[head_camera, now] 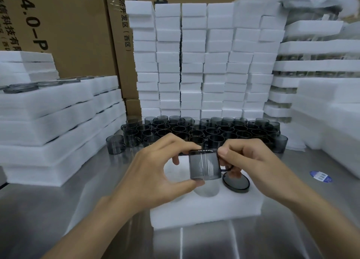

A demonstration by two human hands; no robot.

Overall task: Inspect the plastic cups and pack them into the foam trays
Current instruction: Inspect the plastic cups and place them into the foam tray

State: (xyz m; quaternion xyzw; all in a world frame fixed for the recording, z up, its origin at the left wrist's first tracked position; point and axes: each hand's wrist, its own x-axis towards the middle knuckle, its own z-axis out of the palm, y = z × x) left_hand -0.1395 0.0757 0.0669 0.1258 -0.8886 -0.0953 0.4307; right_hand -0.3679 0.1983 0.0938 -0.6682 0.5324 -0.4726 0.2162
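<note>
A smoky grey see-through plastic cup is held upright above a white foam tray near the table's front. My left hand pinches it between forefinger at the rim and thumb at the base. My right hand grips its rim and handle side. One cup sits sunk in the tray's right-hand hole, only its dark rim showing. Several more grey cups stand packed together on the steel table behind the tray.
Stacks of white foam trays rise like a wall behind the cups. Filled trays are piled at the left and more foam at the right. Cardboard boxes stand at the back. A blue sticker lies on the table.
</note>
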